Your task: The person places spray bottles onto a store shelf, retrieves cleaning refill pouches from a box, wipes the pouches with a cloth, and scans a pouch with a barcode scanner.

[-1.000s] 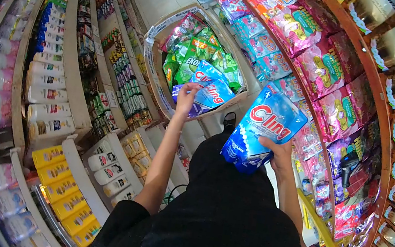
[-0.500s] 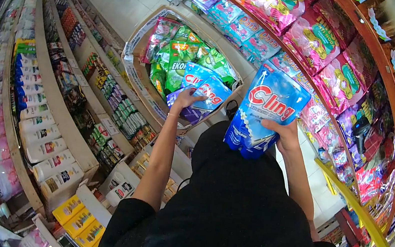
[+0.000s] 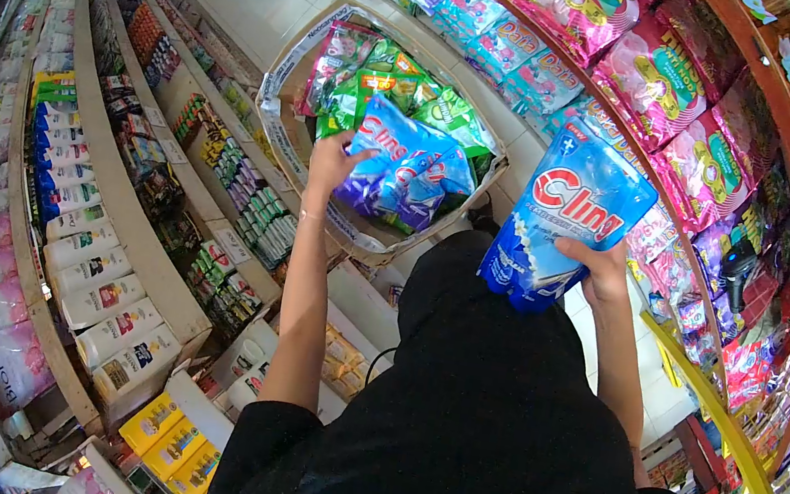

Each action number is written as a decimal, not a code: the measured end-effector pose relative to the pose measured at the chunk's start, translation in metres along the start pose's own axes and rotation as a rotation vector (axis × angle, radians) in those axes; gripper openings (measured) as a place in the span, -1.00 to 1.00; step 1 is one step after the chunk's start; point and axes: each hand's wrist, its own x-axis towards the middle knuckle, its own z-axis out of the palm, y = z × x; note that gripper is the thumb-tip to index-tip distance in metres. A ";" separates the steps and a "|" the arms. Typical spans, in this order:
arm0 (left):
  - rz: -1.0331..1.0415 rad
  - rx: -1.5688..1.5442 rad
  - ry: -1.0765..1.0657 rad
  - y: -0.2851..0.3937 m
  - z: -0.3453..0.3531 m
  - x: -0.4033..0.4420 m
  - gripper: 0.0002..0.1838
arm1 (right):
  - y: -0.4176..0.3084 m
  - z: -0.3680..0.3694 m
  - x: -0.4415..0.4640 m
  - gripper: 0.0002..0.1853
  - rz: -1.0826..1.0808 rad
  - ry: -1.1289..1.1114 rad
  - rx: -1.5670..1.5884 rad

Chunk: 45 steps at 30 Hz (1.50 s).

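In the head view my right hand (image 3: 599,266) is closed round a blue Cling refill pouch (image 3: 561,215), thumb across its front, held upright above my lap. Other blue pouches may be stacked behind it; I cannot tell. My left hand (image 3: 332,162) is over the left side of a cardboard box (image 3: 287,80), its fingers closed on the edge of another blue Cling pouch (image 3: 385,139). Beside that one lie more blue and purple pouches (image 3: 422,195), with green pouches (image 3: 458,120) and a pink pouch (image 3: 341,53) behind them in the box.
Shelves of bottles (image 3: 98,276) and small packets run along the left. Pink detergent bags (image 3: 656,77) and light-blue bags (image 3: 540,75) line the right shelf. A yellow bar (image 3: 723,425) slants at lower right. White floor tiles (image 3: 268,2) show behind the box.
My left hand has shifted left, from the front pouches to the edge of a Cling pouch, which now sits higher and further left. The right hand still holds its pouch.
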 end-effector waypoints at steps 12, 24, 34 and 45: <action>0.117 0.074 0.102 0.039 0.142 -0.053 -0.16 | 0.020 -0.004 -0.013 -0.29 0.021 0.080 0.037; 0.081 -0.115 0.041 0.009 0.064 -0.037 -0.50 | 0.016 -0.003 -0.022 -0.31 0.018 0.064 -0.015; 0.250 0.084 0.119 0.017 0.062 -0.035 -0.40 | 0.024 -0.008 -0.024 -0.37 0.001 0.069 -0.040; -0.047 0.081 -0.433 0.013 0.133 -0.016 -0.59 | 0.021 0.009 -0.025 -0.36 -0.019 0.055 -0.037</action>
